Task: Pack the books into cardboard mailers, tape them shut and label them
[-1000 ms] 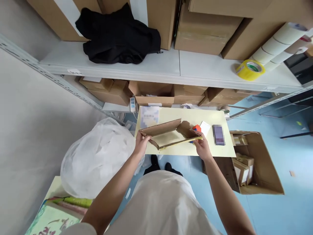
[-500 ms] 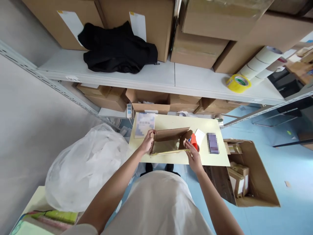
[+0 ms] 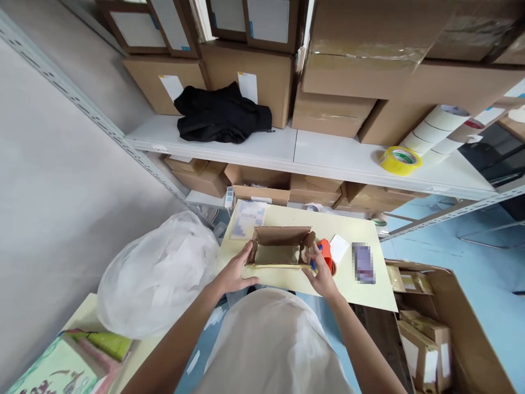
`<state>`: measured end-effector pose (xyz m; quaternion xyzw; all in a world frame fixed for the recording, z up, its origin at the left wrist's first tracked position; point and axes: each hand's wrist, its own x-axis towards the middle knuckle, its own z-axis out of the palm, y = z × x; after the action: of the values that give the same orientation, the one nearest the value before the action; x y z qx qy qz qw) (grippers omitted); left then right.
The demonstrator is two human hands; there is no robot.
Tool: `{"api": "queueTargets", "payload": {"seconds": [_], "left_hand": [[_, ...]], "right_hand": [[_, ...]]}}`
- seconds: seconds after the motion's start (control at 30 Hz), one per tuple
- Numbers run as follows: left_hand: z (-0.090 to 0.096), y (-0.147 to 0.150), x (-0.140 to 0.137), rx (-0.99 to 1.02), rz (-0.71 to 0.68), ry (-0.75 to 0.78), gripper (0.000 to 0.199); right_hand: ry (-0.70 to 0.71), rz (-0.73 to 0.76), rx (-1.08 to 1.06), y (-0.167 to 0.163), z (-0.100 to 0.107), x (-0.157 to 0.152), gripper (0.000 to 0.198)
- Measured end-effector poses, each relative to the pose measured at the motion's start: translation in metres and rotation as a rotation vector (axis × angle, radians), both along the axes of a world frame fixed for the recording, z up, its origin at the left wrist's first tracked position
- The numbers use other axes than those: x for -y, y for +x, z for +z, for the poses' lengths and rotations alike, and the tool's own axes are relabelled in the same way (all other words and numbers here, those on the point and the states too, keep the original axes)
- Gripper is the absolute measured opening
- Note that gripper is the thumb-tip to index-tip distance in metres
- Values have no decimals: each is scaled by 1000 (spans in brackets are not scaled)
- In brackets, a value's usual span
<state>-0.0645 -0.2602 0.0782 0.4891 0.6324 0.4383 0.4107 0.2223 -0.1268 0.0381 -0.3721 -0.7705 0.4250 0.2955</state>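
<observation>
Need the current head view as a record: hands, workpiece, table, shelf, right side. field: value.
left hand: at small carton's left end, thumb spread
right hand: at its right end
small carton: open toward camera
table: orange object, white card, pixelated purple item
shelf: black garment, yellow tape roll
right of table: large open carton containing smaller boxes

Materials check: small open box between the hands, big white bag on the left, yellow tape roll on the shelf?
Small open box: cardboard, matte; plain brown walls, ragged flap edges.
Big white bag: probably thin plastic film, translucent, soft sheen; it wrinkles and pale contents show through.
Yellow tape roll: likely plastic film, glossy; smooth, bright outer wall.
</observation>
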Motion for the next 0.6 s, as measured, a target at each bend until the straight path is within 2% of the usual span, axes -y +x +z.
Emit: {"api": "queueTargets", "payload": {"seconds": [0.1,0.27,0.43,0.6], "left_hand": [[1,-1,-5,-85,-42,2,80],[-6,-6,-11,-149,-66,-9,59],[-14,-7,-15,-140,-62,54,50],[-26,-9,-24,-120,18,40,46]], "right_hand": [[23,161,14,-3,3,-14,20],[92,231,127,-4,8,-20,21],[77,176,140,-3,13,-10,41],[98,30,156,-7,11,0,36]]}}
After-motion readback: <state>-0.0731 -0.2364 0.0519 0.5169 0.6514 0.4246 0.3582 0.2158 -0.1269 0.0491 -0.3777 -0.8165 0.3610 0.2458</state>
